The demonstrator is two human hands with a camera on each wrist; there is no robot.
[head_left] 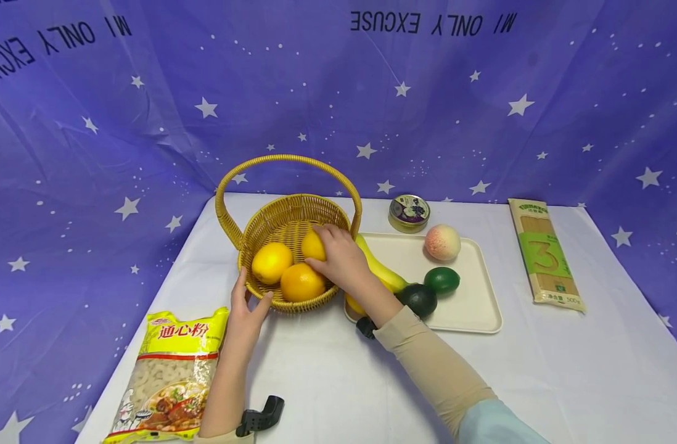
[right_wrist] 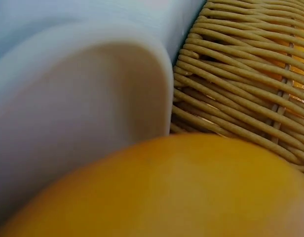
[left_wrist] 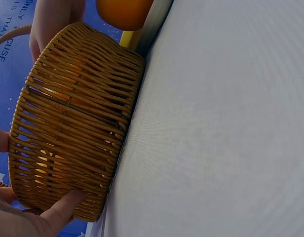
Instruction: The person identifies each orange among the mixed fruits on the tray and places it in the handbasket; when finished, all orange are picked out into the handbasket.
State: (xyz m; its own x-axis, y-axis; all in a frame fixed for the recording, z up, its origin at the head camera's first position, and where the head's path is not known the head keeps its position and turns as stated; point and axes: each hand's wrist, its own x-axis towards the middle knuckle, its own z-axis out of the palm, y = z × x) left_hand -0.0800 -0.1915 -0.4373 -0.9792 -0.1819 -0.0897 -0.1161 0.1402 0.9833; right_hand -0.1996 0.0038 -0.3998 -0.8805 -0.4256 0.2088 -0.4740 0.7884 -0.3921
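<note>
A wicker basket [head_left: 294,206] with a tall handle stands on the white table. Inside it lie a lemon [head_left: 272,262], an orange [head_left: 303,282] and a round yellow-orange fruit [head_left: 313,246]. My right hand [head_left: 341,256] reaches over the basket's right rim and grips that yellow-orange fruit, covering part of it. At the front left, my left hand [head_left: 248,314] holds the basket's side; its thumb [left_wrist: 68,205] presses the outer weave. Another orange [right_wrist: 191,192] looms large in the right wrist view, beside the basket; my right forearm mostly hides it in the head view.
Right of the basket, a cream tray [head_left: 471,308] bears bananas [head_left: 380,268], a dark avocado [head_left: 418,300], a green lime [head_left: 442,280] and a peach [head_left: 443,242]. A round tin [head_left: 409,213] stands behind it. Macaroni [head_left: 172,370] lies front left, a noodle pack [head_left: 545,253] far right.
</note>
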